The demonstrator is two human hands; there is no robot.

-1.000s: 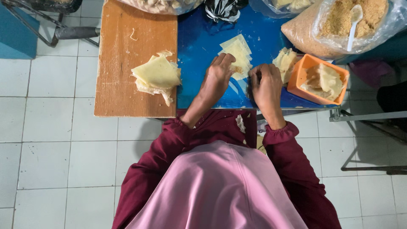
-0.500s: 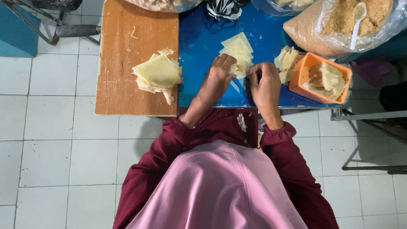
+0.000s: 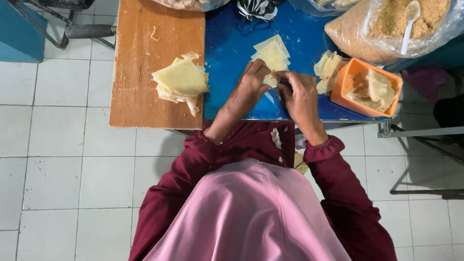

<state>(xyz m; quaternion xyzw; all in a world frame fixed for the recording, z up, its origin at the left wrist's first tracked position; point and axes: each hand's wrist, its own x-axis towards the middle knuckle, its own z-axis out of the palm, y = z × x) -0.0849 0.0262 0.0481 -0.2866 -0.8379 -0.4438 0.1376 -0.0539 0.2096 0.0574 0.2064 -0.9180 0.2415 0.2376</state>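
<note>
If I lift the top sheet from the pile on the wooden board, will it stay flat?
Probably not. The pale sheets look thin, and the pile's lower edges droop and curl, so one would likely flop. Ragged corners suggest it tears easily. It seems very light.

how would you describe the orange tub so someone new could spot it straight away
Start at the blue table top beside the wooden board. Go to its right edge, just past the right hand. The orange tub sits there holding pale folded pieces, the only orange, rigid container among clear plastic bags.
</note>
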